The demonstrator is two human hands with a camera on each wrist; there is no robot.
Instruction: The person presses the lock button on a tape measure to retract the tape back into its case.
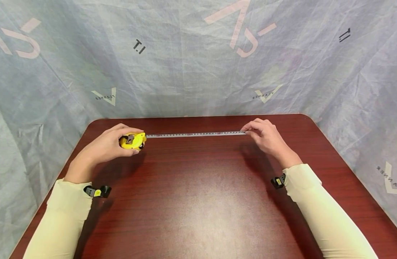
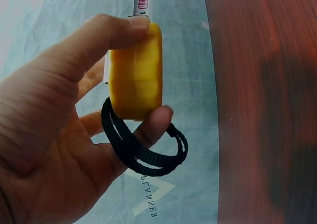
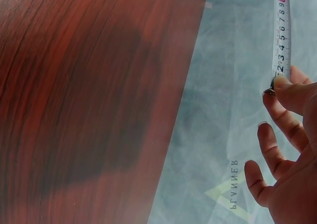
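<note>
A yellow tape measure (image 1: 137, 140) is gripped in my left hand (image 1: 109, 144), with the thumb along one edge and fingers round the other side. From its case a black wrist strap (image 2: 143, 159) loops down, seen in the left wrist view. The white blade (image 1: 198, 134) stretches out straight across to my right hand (image 1: 266, 136). There the thumb and index finger pinch the blade's end, near the low numbers on the blade (image 3: 281, 45) in the right wrist view. Both hands are held above the table, their shadows falling on it.
A dark red wood-grain table (image 1: 192, 187) with rounded far corners lies below. Grey printed fabric (image 1: 185, 64) hangs behind it and along both sides. Each wrist wears a small black strap device (image 1: 98, 191).
</note>
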